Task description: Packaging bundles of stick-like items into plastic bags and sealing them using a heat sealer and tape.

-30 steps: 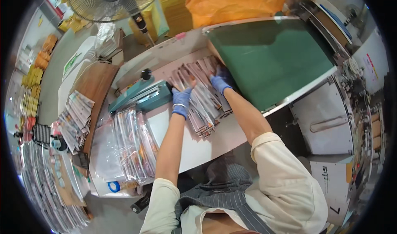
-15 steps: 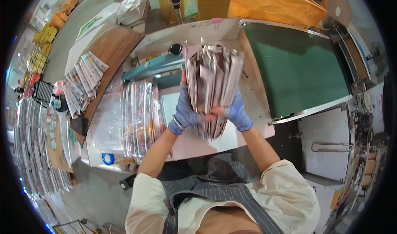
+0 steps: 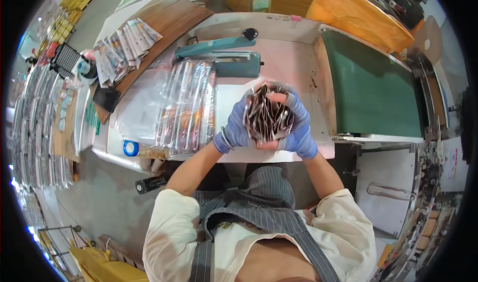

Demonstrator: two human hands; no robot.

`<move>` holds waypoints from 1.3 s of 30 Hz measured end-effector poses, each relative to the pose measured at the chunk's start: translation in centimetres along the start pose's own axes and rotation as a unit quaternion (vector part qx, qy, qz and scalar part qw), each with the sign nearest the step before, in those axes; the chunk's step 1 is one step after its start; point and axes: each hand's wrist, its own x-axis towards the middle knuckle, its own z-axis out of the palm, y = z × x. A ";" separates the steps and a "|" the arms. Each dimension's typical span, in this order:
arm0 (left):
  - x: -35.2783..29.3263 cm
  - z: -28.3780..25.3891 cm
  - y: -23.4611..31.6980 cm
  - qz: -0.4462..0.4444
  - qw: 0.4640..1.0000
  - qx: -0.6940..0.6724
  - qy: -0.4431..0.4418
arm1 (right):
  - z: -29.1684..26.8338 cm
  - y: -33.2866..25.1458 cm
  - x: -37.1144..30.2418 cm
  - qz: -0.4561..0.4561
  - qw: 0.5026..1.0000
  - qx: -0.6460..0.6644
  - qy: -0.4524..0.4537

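Observation:
A bundle of thin silvery-brown flat packets [image 3: 269, 113] stands on end between my hands, its packet edges facing up at me. My left hand [image 3: 238, 125], in a blue fingerless glove, wraps the bundle's left side. Around its right side and over the top curls my right hand [image 3: 298, 125], gloved the same way, with bare fingertips pressing on the packets. Below is the white worktable [image 3: 284, 53]; whether the bundle touches it, I cannot tell. Left of my hands lies a row of clear plastic-wrapped packs [image 3: 186, 105].
Behind the packs sits a teal bag sealer [image 3: 236, 65] with its long arm. A green conveyor belt [image 3: 373, 83] borders the table on the right. A brown board [image 3: 169, 25] carries fanned-out packets [image 3: 130, 45]. A blue tape roll [image 3: 131, 148] lies at the front left edge.
The bundle has come lower and nearer to me, and has turned from showing its packet faces to showing its edges. My right hand now reaches around its top. The view has shifted.

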 end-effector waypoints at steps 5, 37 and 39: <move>-4.6 1.2 3.3 -0.142 0.989 0.000 0.033 | 3.0 0.8 0.1 0.287 0.949 0.110 0.065; -18.4 3.9 2.5 0.080 0.796 0.591 -0.106 | 4.5 -14.3 -16.3 0.515 0.857 -0.017 0.023; -12.3 4.5 8.4 0.105 0.704 0.703 -0.011 | 3.1 -13.2 -9.8 0.175 0.888 -0.413 -0.099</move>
